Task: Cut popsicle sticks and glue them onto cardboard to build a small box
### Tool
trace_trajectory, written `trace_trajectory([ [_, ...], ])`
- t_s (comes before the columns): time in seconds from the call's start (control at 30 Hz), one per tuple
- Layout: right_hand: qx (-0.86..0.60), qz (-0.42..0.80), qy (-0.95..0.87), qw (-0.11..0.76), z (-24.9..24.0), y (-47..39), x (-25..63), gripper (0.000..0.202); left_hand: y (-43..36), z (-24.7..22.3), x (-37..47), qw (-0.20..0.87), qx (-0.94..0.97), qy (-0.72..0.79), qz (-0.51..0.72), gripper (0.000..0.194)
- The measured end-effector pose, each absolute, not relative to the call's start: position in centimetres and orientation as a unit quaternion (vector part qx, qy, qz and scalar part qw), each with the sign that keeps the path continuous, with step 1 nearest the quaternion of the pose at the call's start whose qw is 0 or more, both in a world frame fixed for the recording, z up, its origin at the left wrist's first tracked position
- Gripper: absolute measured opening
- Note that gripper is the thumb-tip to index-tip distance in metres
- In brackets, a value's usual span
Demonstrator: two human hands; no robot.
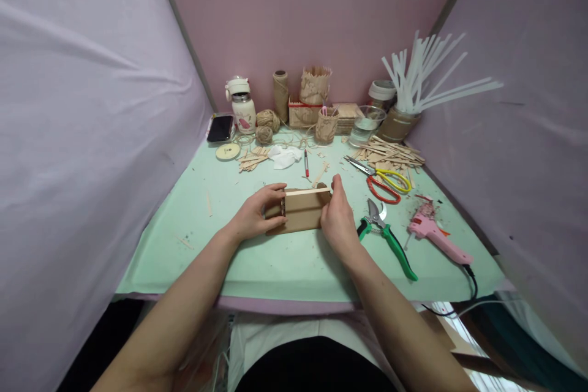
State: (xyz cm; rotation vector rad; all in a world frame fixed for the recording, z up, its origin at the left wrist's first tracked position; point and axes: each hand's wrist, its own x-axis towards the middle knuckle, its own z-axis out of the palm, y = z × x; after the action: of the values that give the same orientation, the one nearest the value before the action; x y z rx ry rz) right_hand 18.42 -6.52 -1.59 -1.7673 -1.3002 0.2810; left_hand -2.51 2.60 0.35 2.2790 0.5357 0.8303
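Note:
Between my two hands, near the table's front middle, is a brown cardboard piece [303,215] with low upright sides. A pale wooden craft stick [307,192] runs across its far top edge. My left hand [261,209] grips the left side, thumb and fingers around the upright end. On the opposite end my right hand [338,215] is closed, its fingers along the right side; part of the piece is hidden behind it. Right of that hand lie green-handled pruning shears [386,236]. A pair of scissors [379,177] with red and yellow handles rests farther back.
A pink glue gun [438,236] with a cord lies at the right. Craft sticks [390,153] are heaped at the back right, below a pot of white glue sticks [413,95]. A water cup [366,125], twine balls [267,120], a bottle [243,111] and a phone [220,128] line the back.

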Motion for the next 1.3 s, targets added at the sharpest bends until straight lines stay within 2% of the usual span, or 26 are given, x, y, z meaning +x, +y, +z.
trace_trajectory([
  [0.3,-0.701,0.127,-0.540,0.448,-1.6,-6.5,18.1,0.078,2.5,0.4,-2.4,0.330,0.864,0.207,0.320,0.044],
  [0.5,-0.687,0.125,-0.590,0.406,-0.5,-7.4,18.5,0.079,2.5,0.4,-2.5,0.331,0.865,0.212,0.313,0.046],
  [0.97,-0.603,0.232,-0.681,0.345,0.9,-7.3,23.4,0.094,2.6,0.3,-2.6,0.329,0.868,0.208,0.309,0.046],
  [1.3,-0.633,0.132,-0.720,0.251,2.1,-6.9,24.0,0.100,2.6,0.3,-2.6,0.330,0.867,0.205,0.312,0.045],
])
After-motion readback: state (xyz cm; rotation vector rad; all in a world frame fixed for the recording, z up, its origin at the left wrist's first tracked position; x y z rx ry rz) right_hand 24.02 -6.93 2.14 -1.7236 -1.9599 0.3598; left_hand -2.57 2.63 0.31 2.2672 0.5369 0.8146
